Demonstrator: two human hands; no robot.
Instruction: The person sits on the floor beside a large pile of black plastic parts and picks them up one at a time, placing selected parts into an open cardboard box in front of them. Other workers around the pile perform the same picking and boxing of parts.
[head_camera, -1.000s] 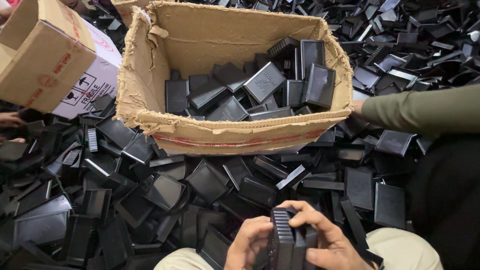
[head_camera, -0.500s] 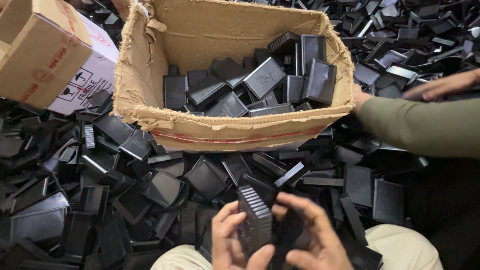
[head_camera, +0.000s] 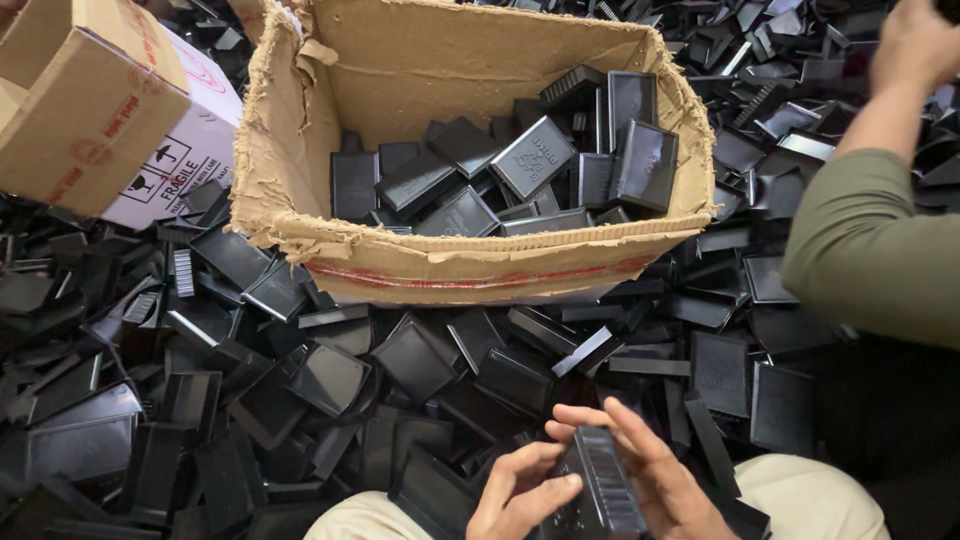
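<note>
Since half sec ago ribbed black piece (head_camera: 600, 490) tilts flatter; both hands, left hand (head_camera: 520, 495) & right hand (head_camera: 655, 480), hold it, long axis pointing to cardboard box (head_camera: 280, 215) ahead.

Both hands, the left hand (head_camera: 520, 495) and right hand (head_camera: 655, 480), are bare; cream trousers (head_camera: 810, 495) cover the knees.

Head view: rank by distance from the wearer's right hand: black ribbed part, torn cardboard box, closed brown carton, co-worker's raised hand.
From the right hand:
1. Black ribbed part, held in it, bottom centre.
2. Torn cardboard box, straight ahead, centre.
3. Co-worker's raised hand, top right, and closed brown carton, top left: too close to call.
</note>
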